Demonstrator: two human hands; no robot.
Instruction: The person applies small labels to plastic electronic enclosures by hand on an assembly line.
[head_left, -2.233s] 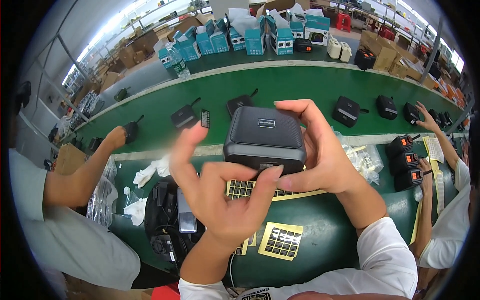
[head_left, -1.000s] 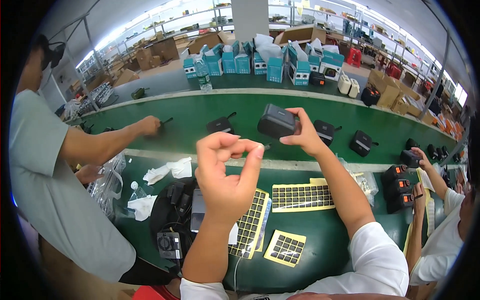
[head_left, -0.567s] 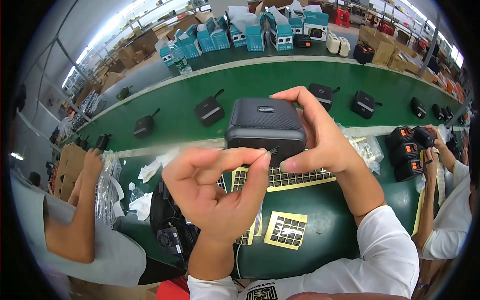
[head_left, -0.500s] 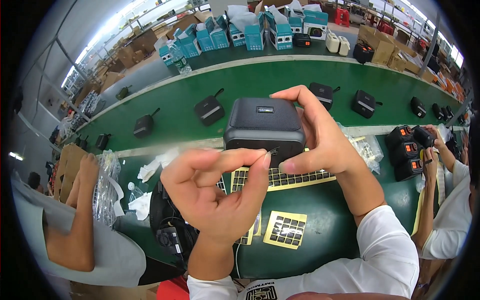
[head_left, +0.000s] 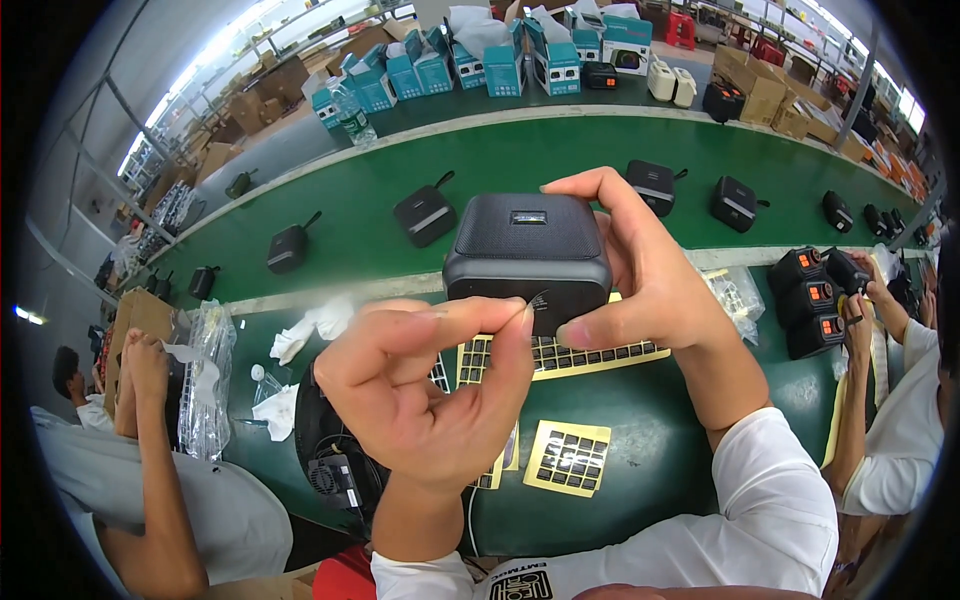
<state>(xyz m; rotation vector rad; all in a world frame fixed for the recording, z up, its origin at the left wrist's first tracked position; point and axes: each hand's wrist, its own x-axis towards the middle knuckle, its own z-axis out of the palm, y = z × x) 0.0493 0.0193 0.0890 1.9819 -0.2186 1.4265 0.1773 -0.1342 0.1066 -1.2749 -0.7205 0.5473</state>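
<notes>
Green worktop (head_left: 660, 460); at 12 o'clock, teal boxes (head_left: 505, 75), white wrapping (head_left: 482, 36) poking from tops; toward 3, clear bag (head_left: 751, 322) holding pale pieces (head_left: 727, 292); central black device (head_left: 530, 240) in right hand's (head_left: 650, 295) wide grip; left hand's (head_left: 425, 385) grip pinched on small dark label (head_left: 541, 300) at device's 6 o'clock side, contact unclear.

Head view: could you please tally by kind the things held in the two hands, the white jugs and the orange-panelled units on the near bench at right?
Black unit in right hand: 1
Dark piece in left hand: 1
White jugs: 2
Orange-panelled units: 3
Total: 7
</notes>
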